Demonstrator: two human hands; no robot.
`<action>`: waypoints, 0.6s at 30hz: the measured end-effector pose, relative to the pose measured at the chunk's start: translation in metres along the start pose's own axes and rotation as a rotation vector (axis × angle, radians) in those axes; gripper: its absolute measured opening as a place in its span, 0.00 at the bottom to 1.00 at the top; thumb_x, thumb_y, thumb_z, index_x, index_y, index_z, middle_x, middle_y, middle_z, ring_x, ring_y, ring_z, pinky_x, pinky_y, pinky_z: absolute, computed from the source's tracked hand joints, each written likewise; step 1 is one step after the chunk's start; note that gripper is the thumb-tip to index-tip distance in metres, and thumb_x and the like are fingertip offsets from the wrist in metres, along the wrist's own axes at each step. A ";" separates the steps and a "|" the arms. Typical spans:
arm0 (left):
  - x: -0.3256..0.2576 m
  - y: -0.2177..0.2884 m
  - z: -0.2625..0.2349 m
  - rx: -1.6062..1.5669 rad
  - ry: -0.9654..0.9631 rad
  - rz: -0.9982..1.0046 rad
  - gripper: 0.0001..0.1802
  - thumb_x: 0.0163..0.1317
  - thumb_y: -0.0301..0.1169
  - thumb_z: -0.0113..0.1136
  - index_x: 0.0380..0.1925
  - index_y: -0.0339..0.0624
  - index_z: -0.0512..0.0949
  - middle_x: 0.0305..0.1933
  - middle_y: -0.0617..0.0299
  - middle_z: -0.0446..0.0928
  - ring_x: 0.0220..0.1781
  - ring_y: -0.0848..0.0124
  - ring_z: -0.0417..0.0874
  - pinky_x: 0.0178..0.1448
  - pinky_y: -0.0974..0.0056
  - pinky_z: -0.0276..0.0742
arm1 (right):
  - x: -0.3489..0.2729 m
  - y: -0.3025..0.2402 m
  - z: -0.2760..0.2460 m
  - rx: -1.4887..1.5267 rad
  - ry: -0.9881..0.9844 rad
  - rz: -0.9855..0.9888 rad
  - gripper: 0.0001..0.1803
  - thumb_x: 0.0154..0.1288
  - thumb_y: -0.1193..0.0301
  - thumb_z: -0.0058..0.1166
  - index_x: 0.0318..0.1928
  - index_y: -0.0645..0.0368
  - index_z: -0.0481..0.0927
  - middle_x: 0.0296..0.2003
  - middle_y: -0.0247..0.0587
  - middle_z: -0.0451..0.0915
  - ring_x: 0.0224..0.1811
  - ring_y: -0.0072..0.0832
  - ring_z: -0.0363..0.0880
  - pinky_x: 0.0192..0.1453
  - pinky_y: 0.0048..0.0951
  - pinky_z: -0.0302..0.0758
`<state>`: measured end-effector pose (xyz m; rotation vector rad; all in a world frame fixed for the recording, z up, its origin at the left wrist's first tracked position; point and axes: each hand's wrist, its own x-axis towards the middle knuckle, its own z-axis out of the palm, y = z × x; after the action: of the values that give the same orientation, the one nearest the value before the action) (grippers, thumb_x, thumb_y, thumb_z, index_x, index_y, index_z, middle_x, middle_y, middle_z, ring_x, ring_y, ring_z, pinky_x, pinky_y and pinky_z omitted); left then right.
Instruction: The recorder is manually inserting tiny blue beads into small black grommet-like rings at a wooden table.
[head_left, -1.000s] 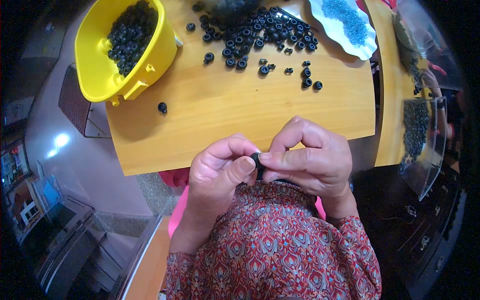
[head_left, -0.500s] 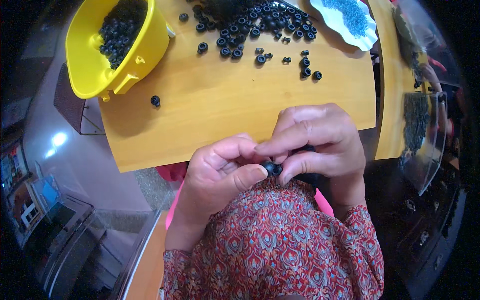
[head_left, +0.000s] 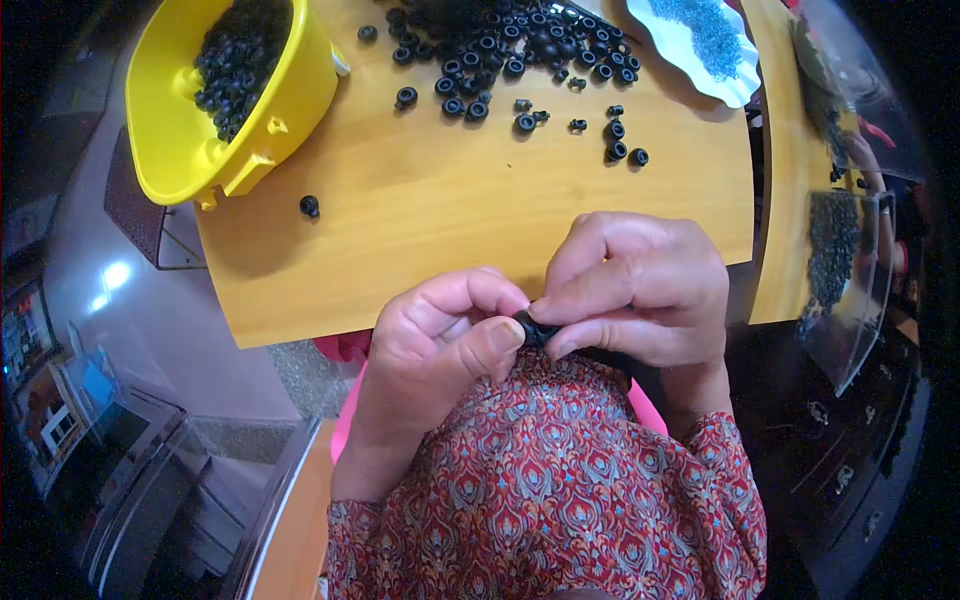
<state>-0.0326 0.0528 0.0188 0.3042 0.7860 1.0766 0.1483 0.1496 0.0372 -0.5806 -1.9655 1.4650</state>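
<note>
Just off the table's near edge, my two hands meet over a small round black plastic part (head_left: 534, 329). My left hand (head_left: 425, 350) pinches its left side between thumb and forefinger. From the right, the thumb and forefinger of my right hand (head_left: 645, 290) press against it. Fingertips hide much of the part, so whether it is one piece or two joined pieces does not show. Beyond my hands lies a heap of similar black parts (head_left: 487, 45), round with hollow centres, with several smaller black pieces (head_left: 578, 126) among them.
At the far left of the wooden table (head_left: 430, 220) stands a yellow tub (head_left: 160, 165) of black parts. A single black part (head_left: 310, 207) lies in front of it. A white wavy-edged dish (head_left: 738, 95) of tiny clear-blue pieces is far right. Beyond stands a transparent bin (head_left: 880, 270).
My right thumb and forefinger have closed in on the black part, which has shifted slightly left and up. My left hand keeps its pinch.
</note>
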 end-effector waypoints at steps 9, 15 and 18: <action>0.004 -0.003 0.003 -0.162 -0.020 0.045 0.10 0.62 0.28 0.60 0.39 0.33 0.75 0.28 0.66 0.73 0.27 0.79 0.72 0.33 0.74 0.69 | -0.003 0.002 0.000 -0.034 0.125 -0.023 0.12 0.43 0.74 0.71 0.31 0.57 0.84 0.28 0.36 0.81 0.30 0.28 0.81 0.30 0.24 0.75; 0.005 -0.004 0.003 -0.144 -0.015 0.059 0.09 0.62 0.27 0.60 0.39 0.32 0.75 0.28 0.66 0.74 0.27 0.79 0.72 0.33 0.74 0.69 | -0.002 0.001 0.003 0.022 0.114 -0.067 0.13 0.40 0.78 0.72 0.31 0.64 0.84 0.26 0.42 0.80 0.26 0.27 0.78 0.27 0.23 0.70; 0.005 -0.005 0.002 -0.128 -0.024 0.060 0.09 0.62 0.27 0.60 0.39 0.32 0.75 0.28 0.65 0.74 0.27 0.79 0.73 0.33 0.75 0.69 | -0.003 0.000 0.004 -0.003 0.113 -0.064 0.13 0.40 0.77 0.72 0.31 0.64 0.84 0.25 0.41 0.79 0.26 0.27 0.78 0.27 0.22 0.70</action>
<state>-0.0268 0.0553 0.0152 0.2325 0.6865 1.1723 0.1478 0.1448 0.0361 -0.5842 -1.8815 1.3610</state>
